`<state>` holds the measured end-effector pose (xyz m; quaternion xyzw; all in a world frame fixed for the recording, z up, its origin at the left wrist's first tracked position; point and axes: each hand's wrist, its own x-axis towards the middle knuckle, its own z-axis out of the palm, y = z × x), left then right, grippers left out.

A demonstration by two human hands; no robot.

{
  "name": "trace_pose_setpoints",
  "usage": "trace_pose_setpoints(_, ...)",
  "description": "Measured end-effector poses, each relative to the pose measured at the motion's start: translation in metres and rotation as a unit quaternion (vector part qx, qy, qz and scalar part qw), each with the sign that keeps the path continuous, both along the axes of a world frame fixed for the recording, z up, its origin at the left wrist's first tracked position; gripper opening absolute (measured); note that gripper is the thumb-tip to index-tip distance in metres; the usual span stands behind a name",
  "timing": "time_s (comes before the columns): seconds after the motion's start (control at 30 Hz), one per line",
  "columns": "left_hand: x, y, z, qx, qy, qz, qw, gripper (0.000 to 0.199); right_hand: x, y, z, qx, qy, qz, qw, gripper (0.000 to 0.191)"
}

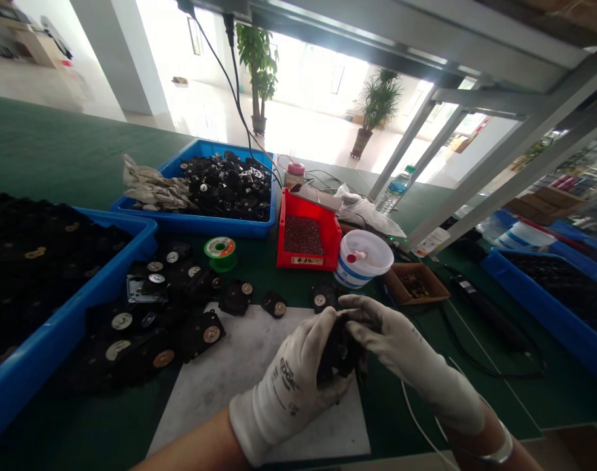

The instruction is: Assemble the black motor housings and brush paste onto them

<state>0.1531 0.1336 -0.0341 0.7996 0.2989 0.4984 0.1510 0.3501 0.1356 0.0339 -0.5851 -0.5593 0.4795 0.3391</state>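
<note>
Well, nearest of all, the left hand (291, 389) and the right hand (406, 350) wear white work gloves (283, 383), and the word "EDGE" can be read on the left one. Both wrists turn inward above a white sheet (205, 379), and the fingers of both hands are closed around a black plastic part (338, 353). Just beyond the sheet, loose black parts (200, 333) with round metal discs lie on the green counter (48, 131), beside a blue tray (82, 288) at its left edge. Toward the far edge are a green reel (220, 254), a second blue tray (190, 226) of black parts, and a red bin (334, 242) whose label I cannot read. A white tub (352, 275) and a cardboard tray (401, 291) stand to the right of the bin.
</note>
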Motion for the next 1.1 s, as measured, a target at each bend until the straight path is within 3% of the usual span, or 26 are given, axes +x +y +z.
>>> trace_pose_setpoints(0.17,-0.002,0.0,0.004,0.034,0.004,-0.009,0.999,0.067,-0.004,0.002,0.005,-0.021,0.038,-0.029,0.999,0.054)
trace_pose_setpoints(0.33,-0.007,0.006,0.006,-0.04,-0.011,-0.03,0.999,0.072,-0.008,-0.015,0.017,-0.001,0.095,-0.054,0.994,0.063)
trace_pose_setpoints(0.6,-0.006,0.007,0.003,-0.081,0.019,-0.019,0.996,0.056,-0.021,-0.025,-0.006,0.035,0.112,-0.101,0.988,0.058)
trace_pose_setpoints(0.83,-0.007,0.006,0.002,-0.082,0.016,-0.011,0.996,0.059,-0.023,-0.024,-0.005,0.051,0.123,-0.111,0.985,0.055)
trace_pose_setpoints(1.1,-0.009,0.008,0.005,-0.044,-0.044,-0.032,0.998,0.039,-0.02,-0.026,-0.013,0.011,0.103,-0.075,0.992,0.064)
